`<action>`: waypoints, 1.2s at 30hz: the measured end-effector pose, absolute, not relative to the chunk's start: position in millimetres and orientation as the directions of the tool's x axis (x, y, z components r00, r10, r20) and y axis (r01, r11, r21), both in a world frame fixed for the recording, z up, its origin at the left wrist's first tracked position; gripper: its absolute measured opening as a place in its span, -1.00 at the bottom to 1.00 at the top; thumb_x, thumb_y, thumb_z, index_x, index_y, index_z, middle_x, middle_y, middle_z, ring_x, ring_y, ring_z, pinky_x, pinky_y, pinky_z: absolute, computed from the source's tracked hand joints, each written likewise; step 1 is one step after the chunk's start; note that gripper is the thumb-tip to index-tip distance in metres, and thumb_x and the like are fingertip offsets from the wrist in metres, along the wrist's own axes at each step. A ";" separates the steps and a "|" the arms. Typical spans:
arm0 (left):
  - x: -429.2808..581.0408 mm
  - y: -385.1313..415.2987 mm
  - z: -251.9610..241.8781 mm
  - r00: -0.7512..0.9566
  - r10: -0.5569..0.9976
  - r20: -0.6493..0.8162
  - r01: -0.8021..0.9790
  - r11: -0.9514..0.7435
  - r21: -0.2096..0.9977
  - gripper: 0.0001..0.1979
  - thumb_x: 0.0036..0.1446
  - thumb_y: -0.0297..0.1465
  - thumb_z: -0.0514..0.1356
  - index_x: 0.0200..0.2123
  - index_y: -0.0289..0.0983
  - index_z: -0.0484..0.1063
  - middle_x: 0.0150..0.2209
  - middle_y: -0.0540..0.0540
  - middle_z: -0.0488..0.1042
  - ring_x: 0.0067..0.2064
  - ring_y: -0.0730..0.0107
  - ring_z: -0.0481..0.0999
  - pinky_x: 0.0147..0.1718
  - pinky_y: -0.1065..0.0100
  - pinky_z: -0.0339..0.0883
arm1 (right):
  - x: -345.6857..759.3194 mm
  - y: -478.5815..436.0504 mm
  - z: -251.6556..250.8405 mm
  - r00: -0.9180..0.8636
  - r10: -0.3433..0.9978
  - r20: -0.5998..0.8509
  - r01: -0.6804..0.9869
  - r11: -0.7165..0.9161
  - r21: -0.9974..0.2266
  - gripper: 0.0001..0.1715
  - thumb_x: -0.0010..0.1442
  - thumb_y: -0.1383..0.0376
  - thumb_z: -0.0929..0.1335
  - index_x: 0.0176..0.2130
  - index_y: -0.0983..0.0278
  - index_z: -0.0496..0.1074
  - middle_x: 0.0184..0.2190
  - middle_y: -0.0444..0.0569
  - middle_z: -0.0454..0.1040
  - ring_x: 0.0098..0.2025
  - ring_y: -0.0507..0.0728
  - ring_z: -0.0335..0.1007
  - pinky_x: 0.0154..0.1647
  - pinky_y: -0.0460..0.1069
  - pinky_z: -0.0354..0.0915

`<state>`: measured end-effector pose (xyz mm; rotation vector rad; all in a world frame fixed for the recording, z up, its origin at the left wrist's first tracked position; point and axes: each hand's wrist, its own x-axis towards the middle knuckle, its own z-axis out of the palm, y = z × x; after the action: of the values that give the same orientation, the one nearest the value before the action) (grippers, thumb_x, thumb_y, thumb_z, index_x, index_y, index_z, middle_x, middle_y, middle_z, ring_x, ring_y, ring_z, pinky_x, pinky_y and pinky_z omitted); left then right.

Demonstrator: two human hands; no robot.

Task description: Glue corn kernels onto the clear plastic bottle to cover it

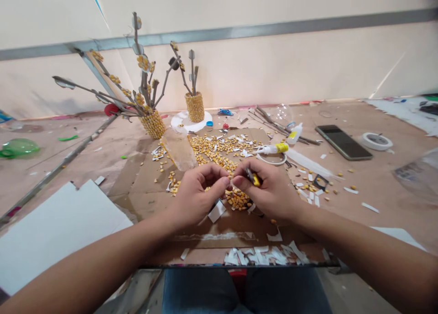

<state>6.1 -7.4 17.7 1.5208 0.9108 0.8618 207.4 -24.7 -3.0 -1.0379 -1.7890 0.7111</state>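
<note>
Hands at work over corn kernels, seen from the wearer's head. Clock positions are taken around the meeting fingertips, with twelve pointing away from the wearer. The left forearm enters from eight o'clock and the right from four. The left hand is turned palm inward, its thumb and index finger bent toward each other; whether anything lies pinched there cannot be told. The right hand is curled around a small yellow-and-dark tool, its thumb pointing toward the left thumb. The fingertips of the two hands nearly meet; a tiny pale speck shows between them, too small to identify.

The kernels, too many to count, spread over the cardboard at twelve o'clock, just beyond the hands; a smaller heap lies at six, just below the fingertips. One translucent slab stands tilted at ten, near the left hand.

Counted items: two kernel-covered pots holding twigs, the larger pot at ten and the smaller pot at eleven, the latter on one white disc; two bottles at two, near the right hand; one phone and one tape roll between two and three. Paper scraps, uncounted, lie at five, along the table edge.
</note>
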 end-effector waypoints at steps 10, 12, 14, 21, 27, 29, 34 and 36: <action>-2.3 -10.2 13.1 0.642 0.767 0.002 -0.017 0.012 1.000 -0.72 0.47 -0.14 0.15 -0.18 -0.23 0.32 -0.38 0.04 0.39 -0.35 0.44 0.34 -0.31 0.37 0.26 | 216.7 -22.6 -11.0 -0.480 0.690 0.542 0.525 0.721 -0.452 -0.19 0.49 -0.29 0.08 -0.36 0.27 0.37 -0.51 -0.10 0.39 -0.49 0.05 0.24 -0.43 -0.04 0.03; -2.3 -11.9 13.6 0.661 0.750 -0.003 0.003 0.001 1.000 -0.72 0.48 -0.15 0.15 -0.19 -0.23 0.32 -0.36 0.05 0.37 -0.36 0.45 0.31 -0.33 0.38 0.25 | 216.5 -23.2 -10.7 -0.497 0.684 0.534 0.540 0.725 -0.427 -0.20 0.50 -0.27 0.08 -0.36 0.27 0.38 -0.50 -0.08 0.40 -0.49 0.05 0.25 -0.43 -0.04 0.02; -2.1 -12.4 12.6 0.674 0.739 -0.015 0.020 0.002 1.000 -0.74 0.48 -0.17 0.16 -0.19 -0.23 0.32 -0.35 0.05 0.36 -0.37 0.47 0.30 -0.35 0.39 0.23 | 217.4 -23.2 -11.0 -0.509 0.686 0.520 0.555 0.723 -0.412 -0.20 0.50 -0.26 0.09 -0.36 0.28 0.38 -0.49 -0.07 0.41 -0.48 0.05 0.26 -0.43 -0.03 0.01; -1.1 -11.2 10.8 0.670 0.743 -0.008 0.005 0.006 1.000 -0.72 0.44 -0.17 0.23 -0.21 -0.25 0.35 -0.36 0.06 0.36 -0.39 0.51 0.31 -0.39 0.43 0.24 | 219.7 -21.7 -14.0 -0.548 0.702 0.456 0.545 0.713 -0.442 -0.19 0.50 -0.27 0.08 -0.35 0.29 0.39 -0.46 -0.04 0.43 -0.46 0.06 0.28 -0.40 -0.02 0.00; -0.6 -11.3 13.0 0.667 0.745 -0.007 0.007 0.003 1.000 -0.67 0.43 -0.11 0.23 -0.22 -0.26 0.36 -0.37 0.06 0.36 -0.40 0.51 0.31 -0.41 0.45 0.25 | 218.4 -23.9 -12.4 -0.551 0.709 0.441 0.541 0.705 -0.458 -0.14 0.48 -0.30 0.04 -0.35 0.29 0.39 -0.45 -0.04 0.42 -0.46 0.06 0.26 -0.40 -0.02 -0.02; -0.6 -11.4 13.2 0.663 0.749 -0.003 0.024 -0.016 1.000 -0.68 0.43 -0.12 0.24 -0.23 -0.26 0.37 -0.37 0.06 0.36 -0.41 0.51 0.31 -0.41 0.44 0.26 | 218.3 -24.4 -11.9 -0.548 0.706 0.449 0.536 0.708 -0.459 -0.13 0.48 -0.31 0.04 -0.36 0.29 0.39 -0.45 -0.05 0.40 -0.47 0.05 0.23 -0.41 -0.02 -0.03; 0.6 -10.9 14.4 0.656 0.755 0.002 0.039 -0.037 0.999 -0.69 0.43 -0.14 0.24 -0.25 -0.26 0.37 -0.37 0.05 0.37 -0.40 0.50 0.31 -0.40 0.43 0.26 | 218.9 -23.7 -12.3 -0.544 0.707 0.453 0.535 0.708 -0.462 -0.15 0.48 -0.30 0.05 -0.37 0.28 0.37 -0.46 -0.06 0.39 -0.47 0.04 0.23 -0.41 -0.02 -0.05; 0.7 -10.7 15.0 0.654 0.756 0.008 0.041 -0.046 0.998 -0.69 0.42 -0.14 0.23 -0.24 -0.26 0.37 -0.37 0.05 0.37 -0.40 0.49 0.32 -0.38 0.43 0.27 | 219.0 -23.0 -12.7 -0.549 0.705 0.449 0.533 0.709 -0.462 -0.14 0.48 -0.31 0.05 -0.37 0.28 0.38 -0.45 -0.06 0.39 -0.47 0.04 0.23 -0.41 -0.02 -0.05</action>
<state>0.7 -10.7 15.0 1.5244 0.6904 0.6606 219.0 -23.0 -12.7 -0.9389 -2.2913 0.3603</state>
